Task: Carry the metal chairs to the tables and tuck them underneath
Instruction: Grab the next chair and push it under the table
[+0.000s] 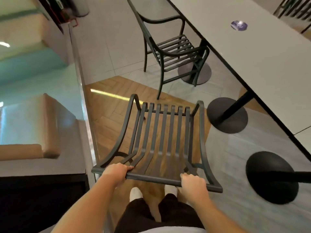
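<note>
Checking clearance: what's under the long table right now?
Under the long table: round pedestal bases, and the front of a second chair near the far base. Anything deeper beneath is hidden by the tabletop.

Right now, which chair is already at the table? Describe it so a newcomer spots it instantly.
Follow the long pale table along its near edge. The dark metal chair stands on the floor beside it, seat partly under. Nobody holds it, unlike the carried chair.

Even, fairly bright indoor light fills the scene. A yellow streak of glare crosses the wood floor, and the glass panel at left carries hazy reflections. Wide-angle distortion bends straight edges outward. Motion blur softens the right side, especially the round table bases.
</note>
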Available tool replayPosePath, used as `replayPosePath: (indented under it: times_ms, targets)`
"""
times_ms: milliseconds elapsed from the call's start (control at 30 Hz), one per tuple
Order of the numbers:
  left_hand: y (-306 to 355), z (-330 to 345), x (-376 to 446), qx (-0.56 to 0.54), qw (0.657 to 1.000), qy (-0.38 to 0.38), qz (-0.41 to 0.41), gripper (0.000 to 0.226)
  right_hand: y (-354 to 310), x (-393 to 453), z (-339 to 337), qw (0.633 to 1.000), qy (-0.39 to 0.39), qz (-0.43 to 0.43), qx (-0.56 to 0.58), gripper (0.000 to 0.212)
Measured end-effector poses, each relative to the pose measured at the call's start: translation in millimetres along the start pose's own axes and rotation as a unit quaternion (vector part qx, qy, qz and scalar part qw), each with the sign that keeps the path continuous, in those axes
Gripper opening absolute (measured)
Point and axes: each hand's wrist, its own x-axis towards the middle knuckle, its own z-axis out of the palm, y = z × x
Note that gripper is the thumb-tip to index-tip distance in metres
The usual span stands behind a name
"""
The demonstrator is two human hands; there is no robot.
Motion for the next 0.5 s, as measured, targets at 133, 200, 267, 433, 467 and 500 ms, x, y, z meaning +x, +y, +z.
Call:
replayPosePath:
  times_ms: [133, 200, 267, 433, 467, 500]
  targets:
    - [-7.2, -20.2, 18.2, 0.045, 0.998, -0.006, 0.036, 0.059, -2.7, 8.1, -1.3, 0.999, -0.001, 0.023, 0.025, 0.036]
    - [-9.5, -31.4, 27.7, 0.067, 0.996, -0.01, 0.057, 0.059, -5.0, 11.5, -1.8, 0.999, 0.002, 0.038, 0.031, 0.038]
    - [-12.4, -39.5, 38.4, 0.089, 0.993, -0.008, 0.073, 0.059, -8.9, 15.3, -2.0, 0.998, 0.005, 0.058, 0.033, 0.039]
    - [-20.1, -60.2, 58.3, 0.133, 0.984, 0.013, 0.119, 0.048, -22.4, 21.9, -7.4, 0.992, 0.018, 0.115, 0.045, 0.034]
    - [-21.0, -64.4, 61.2, 0.137, 0.982, 0.016, 0.129, 0.046, -25.5, 23.1, -9.6, 0.991, 0.02, 0.127, 0.047, 0.037]
    - [-21.9, -68.7, 64.5, 0.141, 0.98, 0.019, 0.139, 0.044, -27.9, 25.2, -10.5, 0.989, 0.023, 0.14, 0.051, 0.04]
